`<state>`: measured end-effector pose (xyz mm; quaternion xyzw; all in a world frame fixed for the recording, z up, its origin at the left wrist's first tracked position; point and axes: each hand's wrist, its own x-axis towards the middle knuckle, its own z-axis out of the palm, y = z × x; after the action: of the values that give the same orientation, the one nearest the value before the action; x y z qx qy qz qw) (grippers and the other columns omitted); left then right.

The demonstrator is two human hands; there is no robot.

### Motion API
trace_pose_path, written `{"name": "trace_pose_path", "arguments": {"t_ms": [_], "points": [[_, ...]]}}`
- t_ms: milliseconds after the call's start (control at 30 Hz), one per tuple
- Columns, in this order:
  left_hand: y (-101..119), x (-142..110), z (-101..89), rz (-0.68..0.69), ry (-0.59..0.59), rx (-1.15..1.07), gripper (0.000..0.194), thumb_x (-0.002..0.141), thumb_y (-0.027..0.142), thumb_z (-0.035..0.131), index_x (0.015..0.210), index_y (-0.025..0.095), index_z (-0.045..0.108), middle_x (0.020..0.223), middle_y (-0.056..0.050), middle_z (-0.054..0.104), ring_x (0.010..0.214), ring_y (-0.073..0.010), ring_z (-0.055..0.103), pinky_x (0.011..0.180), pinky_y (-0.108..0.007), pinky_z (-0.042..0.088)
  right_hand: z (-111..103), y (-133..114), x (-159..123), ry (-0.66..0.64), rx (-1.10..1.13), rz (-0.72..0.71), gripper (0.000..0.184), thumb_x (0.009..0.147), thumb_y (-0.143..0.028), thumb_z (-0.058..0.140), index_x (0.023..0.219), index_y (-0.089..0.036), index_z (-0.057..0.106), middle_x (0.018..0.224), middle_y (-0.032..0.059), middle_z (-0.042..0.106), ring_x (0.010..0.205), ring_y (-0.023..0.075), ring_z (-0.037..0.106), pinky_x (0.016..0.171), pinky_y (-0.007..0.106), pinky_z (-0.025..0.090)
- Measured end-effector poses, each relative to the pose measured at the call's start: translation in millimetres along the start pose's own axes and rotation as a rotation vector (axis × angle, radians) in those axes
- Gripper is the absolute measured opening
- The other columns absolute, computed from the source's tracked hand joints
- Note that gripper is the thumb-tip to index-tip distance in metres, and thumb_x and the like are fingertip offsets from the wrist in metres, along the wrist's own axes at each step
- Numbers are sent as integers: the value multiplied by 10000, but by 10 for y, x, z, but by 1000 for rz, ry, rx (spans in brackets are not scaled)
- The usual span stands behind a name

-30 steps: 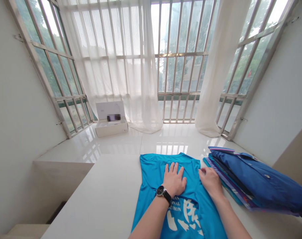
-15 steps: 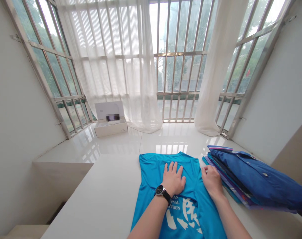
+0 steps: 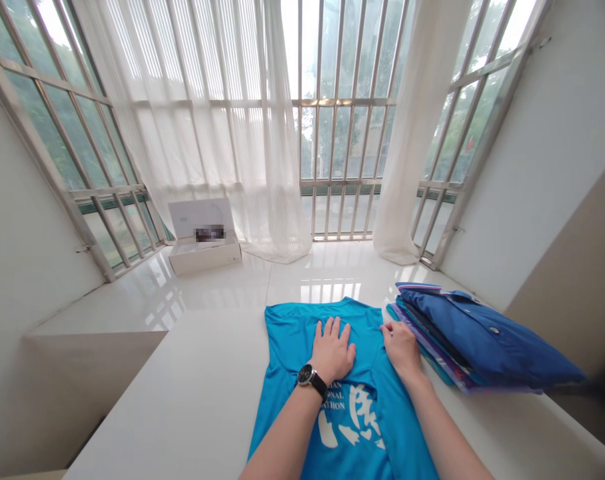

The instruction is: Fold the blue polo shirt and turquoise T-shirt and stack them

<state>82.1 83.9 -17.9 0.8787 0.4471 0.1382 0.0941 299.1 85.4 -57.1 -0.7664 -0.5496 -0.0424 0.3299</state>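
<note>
White cardboard box point(image 3: 205, 263) sitting open on glossy tile floor point(image 3: 327, 270), far left, lid standing up, contents blurred. Turquoise T-shirt point(image 3: 295, 340) lying flat on white table point(image 3: 172, 400), near middle, white print toward near end. Left hand point(image 3: 332, 350) pressing flat on shirt, black wristwatch point(image 3: 311, 379) on wrist. Right hand point(image 3: 401, 350) resting on shirt's right edge, grip unclear. Hands apart. Stack of folded clothes point(image 3: 462, 340) sitting just right of shirt, blue button shirt point(image 3: 487, 340) on top.

Home, bright window room: barred full-height windows point(image 3: 337, 140), sheer curtains point(image 3: 267, 153) far ahead of right hand point(image 3: 401, 350); glossy white tile floor point(image 3: 152, 293) beyond it; folded clothes stack point(image 3: 462, 340) just right of it.
</note>
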Motion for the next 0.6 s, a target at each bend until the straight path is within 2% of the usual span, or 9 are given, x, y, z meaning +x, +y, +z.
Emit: {"name": "trace_pose_path", "arguments": {"t_ms": [300,367,467,600], "points": [[-11,25,42,-47,-8,45,656,998,525,268,1528,147,352,1603,-170,295,1495,-327,219,1204,-599,144,-20,-49,-30,31,-71,27,240,923,-245,401,823,-187,613,867,121,631,819,239,614,740,349,464],[-13,32,44,-47,-8,56,662,999,518,269,1524,124,355,1600,-178,297,1495,-325,220,1207,-585,153,-50,-80,-29,25,-70,18,279,930,-241,372,889,-171,638,927,141,648,843,247,625,761,362,479],[-22,46,54,-40,3,84,660,1004,507,259,1515,104,365,1597,-179,304,1495,-318,221,1213,-561,166,-108,-163,-16,4,-70,-32,376,946,-238,315,1080,-125,648,1141,187,645,1031,268,616,904,384,474],[-52,56,100,-49,41,126,649,1002,518,262,1516,139,374,1589,-161,334,1490,-326,232,1205,-582,167,-96,-339,-63,-101,-77,-180,487,975,-362,322,1310,-123,582,1429,164,530,1346,274,441,1129,390,331]]}}
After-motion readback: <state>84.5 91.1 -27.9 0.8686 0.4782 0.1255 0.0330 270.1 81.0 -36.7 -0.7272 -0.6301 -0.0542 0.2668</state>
